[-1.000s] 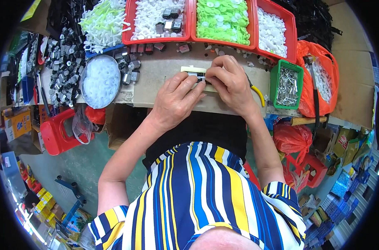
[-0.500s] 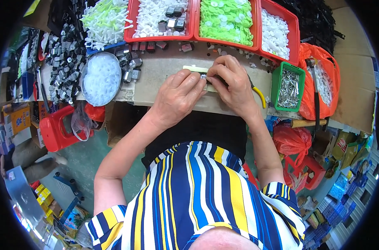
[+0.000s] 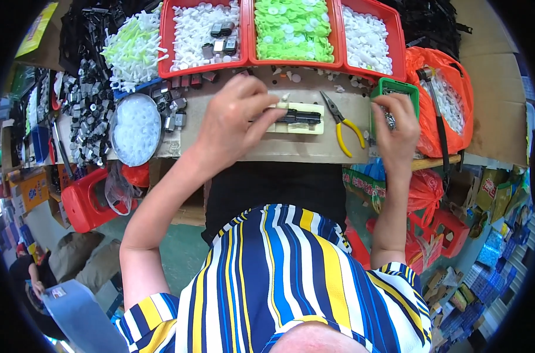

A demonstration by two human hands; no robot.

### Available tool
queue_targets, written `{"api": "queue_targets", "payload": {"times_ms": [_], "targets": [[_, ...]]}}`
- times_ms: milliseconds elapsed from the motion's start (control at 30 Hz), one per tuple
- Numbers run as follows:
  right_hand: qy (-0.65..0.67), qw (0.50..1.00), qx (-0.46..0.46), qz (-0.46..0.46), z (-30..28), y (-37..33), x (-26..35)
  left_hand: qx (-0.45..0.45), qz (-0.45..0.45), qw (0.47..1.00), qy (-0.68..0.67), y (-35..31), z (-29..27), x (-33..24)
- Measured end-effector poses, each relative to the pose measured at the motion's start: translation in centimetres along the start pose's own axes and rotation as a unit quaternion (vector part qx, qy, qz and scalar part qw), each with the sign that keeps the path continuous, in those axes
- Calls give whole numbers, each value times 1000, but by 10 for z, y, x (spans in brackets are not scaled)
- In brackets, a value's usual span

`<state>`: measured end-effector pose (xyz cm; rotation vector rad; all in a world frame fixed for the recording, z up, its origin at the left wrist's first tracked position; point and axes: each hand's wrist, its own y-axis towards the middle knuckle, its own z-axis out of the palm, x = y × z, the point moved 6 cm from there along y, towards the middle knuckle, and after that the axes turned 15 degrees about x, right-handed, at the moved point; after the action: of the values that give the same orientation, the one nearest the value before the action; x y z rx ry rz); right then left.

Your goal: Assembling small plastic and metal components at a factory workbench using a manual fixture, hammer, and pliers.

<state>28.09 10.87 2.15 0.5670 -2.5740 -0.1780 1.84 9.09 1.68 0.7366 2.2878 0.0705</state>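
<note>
Head view: left hand [image 3: 234, 117] partly hides cream tray [image 3: 300, 130], right hand [image 3: 399, 128] green bin [image 3: 416, 94]; cannot tell either's grasp.

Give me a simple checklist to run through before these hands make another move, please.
1. Black part lying in the cream holder: ok, though its left end is hidden.
2. Left hand at the holder: ok, it is over the left end; whether it touches, cannot tell.
3. Right hand at the green box of metal pins: ok.
4. Pin held by the right hand: cannot tell.
5. Yellow-handled pliers apart from both hands: ok, they lie between them on the bench.
</note>
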Motion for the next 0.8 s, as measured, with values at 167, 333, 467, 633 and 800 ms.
{"api": "queue_targets", "payload": {"times_ms": [167, 333, 467, 633, 800], "targets": [[-136, 982, 54, 121, -9, -23, -44, -8, 48, 995, 91, 55, -8, 7], [-107, 983, 65, 132, -9, -18, -45, 53, 54, 986, 145, 100, 13, 19], [-72, 985, 68, 145, -9, -19, -55, 123, 102, 976, 150, 121, 28, 22], [-44, 987, 31, 151, -14, -25, -63, 199, 93, 961, 165, 135, 37, 24], [40, 988, -23, 147, -18, -23, -53, 108, 109, 979, 135, 130, 31, 22]]}}
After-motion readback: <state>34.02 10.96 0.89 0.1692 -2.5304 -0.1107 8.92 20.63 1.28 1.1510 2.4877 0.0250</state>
